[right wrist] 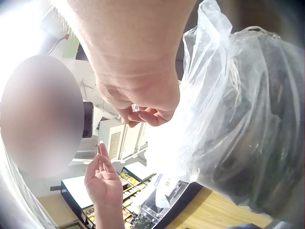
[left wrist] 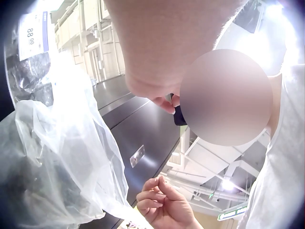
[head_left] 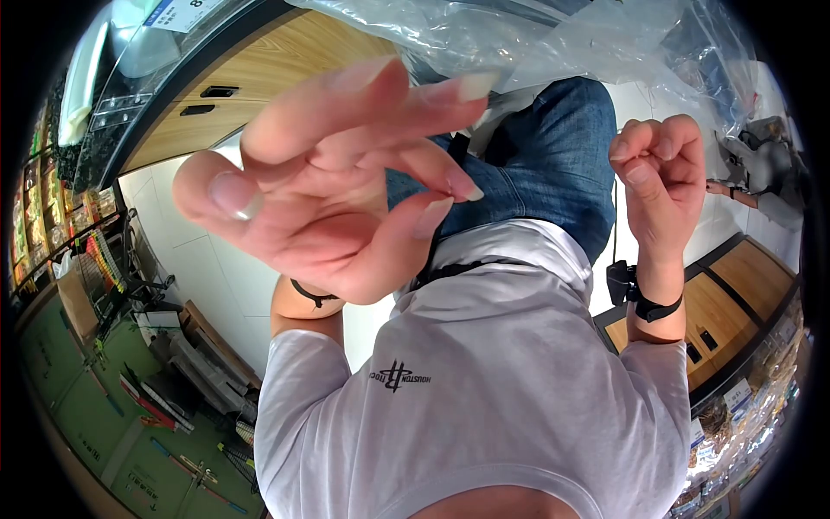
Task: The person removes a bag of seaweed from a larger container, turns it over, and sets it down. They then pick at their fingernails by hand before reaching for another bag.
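Large and close to the camera, my left hand point(head_left: 316, 195) is raised in the head view with its palm showing and its fingers loosely spread. Its thumb tip comes close to one bent finger, and no object shows between them. On the other side, my right hand point(head_left: 664, 173) is held up with fingers curled in and the thumb against them; nothing shows in it. A clear plastic bag point(head_left: 596, 39) lies ahead of both hands. The right wrist view has this bag point(right wrist: 243, 114) beside my right hand point(right wrist: 147, 102), with my left hand point(right wrist: 104, 183) farther off, fingers raised.
Wooden drawers point(head_left: 259, 73) with black handles stand ahead on the left, under a clear bin with a price label point(head_left: 181, 13). A wooden cabinet point(head_left: 756, 272) is at the right. Stocked shelves point(head_left: 52, 212) line the far left. Another person point(head_left: 769, 169) is at the far right.
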